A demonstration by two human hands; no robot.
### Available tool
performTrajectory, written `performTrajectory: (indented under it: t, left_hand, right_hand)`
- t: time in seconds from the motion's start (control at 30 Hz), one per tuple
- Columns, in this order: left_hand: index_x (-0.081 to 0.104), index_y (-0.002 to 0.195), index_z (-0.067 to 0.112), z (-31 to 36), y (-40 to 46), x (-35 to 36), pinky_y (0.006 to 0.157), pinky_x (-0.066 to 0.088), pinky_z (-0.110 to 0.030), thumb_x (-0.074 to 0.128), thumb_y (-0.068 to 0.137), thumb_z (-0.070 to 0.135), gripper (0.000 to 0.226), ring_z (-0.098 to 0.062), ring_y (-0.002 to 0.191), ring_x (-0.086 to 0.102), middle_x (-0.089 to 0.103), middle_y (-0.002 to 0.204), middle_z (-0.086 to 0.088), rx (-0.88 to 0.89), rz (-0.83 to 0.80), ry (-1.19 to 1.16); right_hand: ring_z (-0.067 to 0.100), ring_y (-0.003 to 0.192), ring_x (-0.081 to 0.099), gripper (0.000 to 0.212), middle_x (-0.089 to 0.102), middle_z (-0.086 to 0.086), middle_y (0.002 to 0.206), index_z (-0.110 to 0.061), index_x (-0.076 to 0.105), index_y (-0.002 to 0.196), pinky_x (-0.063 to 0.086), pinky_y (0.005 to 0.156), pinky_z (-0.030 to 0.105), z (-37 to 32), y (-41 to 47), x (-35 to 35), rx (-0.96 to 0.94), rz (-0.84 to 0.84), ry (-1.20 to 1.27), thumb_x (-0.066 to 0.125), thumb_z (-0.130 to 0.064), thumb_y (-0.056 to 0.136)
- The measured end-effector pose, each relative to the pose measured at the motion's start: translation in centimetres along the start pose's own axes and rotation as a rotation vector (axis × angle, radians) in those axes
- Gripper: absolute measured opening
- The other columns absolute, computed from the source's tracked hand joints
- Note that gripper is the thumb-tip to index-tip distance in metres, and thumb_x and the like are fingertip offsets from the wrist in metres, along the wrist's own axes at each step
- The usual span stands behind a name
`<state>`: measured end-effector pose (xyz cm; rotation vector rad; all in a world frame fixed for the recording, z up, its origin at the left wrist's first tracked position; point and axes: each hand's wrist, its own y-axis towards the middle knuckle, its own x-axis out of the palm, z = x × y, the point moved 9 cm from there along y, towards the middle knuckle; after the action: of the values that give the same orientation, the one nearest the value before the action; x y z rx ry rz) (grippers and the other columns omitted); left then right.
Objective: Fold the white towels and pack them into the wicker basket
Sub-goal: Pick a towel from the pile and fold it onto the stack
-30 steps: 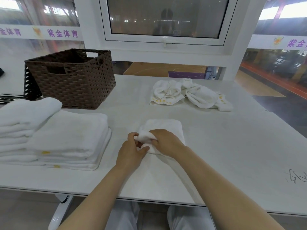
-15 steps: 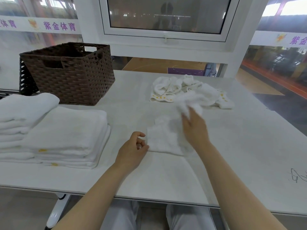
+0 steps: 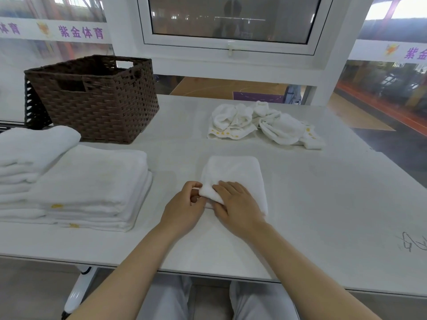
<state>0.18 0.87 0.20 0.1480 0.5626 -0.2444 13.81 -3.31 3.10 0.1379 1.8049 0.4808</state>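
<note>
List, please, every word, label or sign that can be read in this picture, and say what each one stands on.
"紫金体育": purple characters on the white banner on the left.
"紫金": the same purple lettering on the white banner on the right, cut off by the picture's edge.
"体育": the end of another repeat at the far left edge.
Dark scribble on the table: not readable.
Yellow marks on the folded towels and the crumpled towels: too small to read.

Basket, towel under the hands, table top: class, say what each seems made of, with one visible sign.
Basket: brown woven wicker or rattan-like strips, shown by the weave. Towel: white terry-like cloth, soft and fuzzy. Table top: smooth pale board, perhaps laminate, matte with a faint sheen.
</note>
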Motion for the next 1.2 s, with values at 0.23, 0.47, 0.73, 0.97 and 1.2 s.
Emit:
performTrajectory:
  t: [0.23, 0.47, 0.73, 0.97, 1.2]
  left_hand:
    - [0.052, 0.124, 0.022, 2.6, 0.1, 0.6, 0.069, 0.049, -0.014, 0.050, 0.100, 0.012, 0.026, -0.005, 0.086, 0.063, 0.069, 0.108, 0.001, -0.055, -0.056, -0.531]
    - [0.050, 0.127, 0.026, 3.1, 0.9, -0.2, 0.093, 0.042, -0.014, 0.053, 0.098, 0.011, 0.033, -0.005, 0.121, 0.052, 0.057, 0.130, 0.013, 0.028, -0.021, -0.424]
    - [0.055, 0.126, 0.023, 3.7, 0.2, -0.5, 0.097, 0.049, -0.033, 0.062, 0.092, 0.026, 0.035, -0.011, 0.114, 0.062, 0.065, 0.124, 0.005, -0.006, -0.033, -0.679]
    - [0.061, 0.115, 0.021, 2.3, -0.1, 0.5, 0.081, 0.054, -0.031, 0.050, 0.098, 0.007, 0.025, -0.016, 0.092, 0.066, 0.070, 0.106, 0.001, -0.118, -0.098, -0.547]
    - [0.069, 0.100, 0.028, 3.9, 1.8, -0.5, 0.085, 0.054, -0.032, 0.057, 0.094, 0.012, 0.021, -0.013, 0.091, 0.066, 0.070, 0.095, 0.010, -0.002, 0.001, -0.264]
  right_hand:
    - [0.022, 0.125, 0.049, 0.060, 0.052, 0.000, 0.141, -0.020, 0.033, 0.150, 0.037, 0.100, 0.032, 1.6, 0.6, 0.1, 0.082, -0.140, 0.039, 0.050, -0.034, 0.094]
    - [0.025, 0.106, 0.066, 0.024, 0.071, 0.002, 0.111, -0.016, 0.063, 0.117, 0.050, 0.087, 0.034, 7.8, 0.1, -6.9, 0.618, 0.169, 0.846, 0.058, -0.027, 0.096]
    - [0.032, 0.093, 0.070, 0.029, 0.073, 0.015, 0.107, -0.007, 0.069, 0.113, 0.054, 0.086, 0.042, 8.9, -3.0, -5.8, 0.903, 0.069, 1.669, 0.058, -0.023, 0.092]
    - [0.025, 0.128, 0.047, 0.078, 0.043, -0.002, 0.147, -0.035, 0.024, 0.152, 0.042, 0.106, 0.042, 11.8, -4.2, -4.2, 0.762, -0.033, 0.700, 0.055, -0.011, 0.085]
    - [0.016, 0.137, 0.034, 0.046, 0.049, -0.006, 0.143, -0.029, 0.051, 0.139, 0.024, 0.111, 0.028, 10.1, -0.5, -4.5, 0.362, -0.171, 0.239, 0.057, -0.026, 0.093]
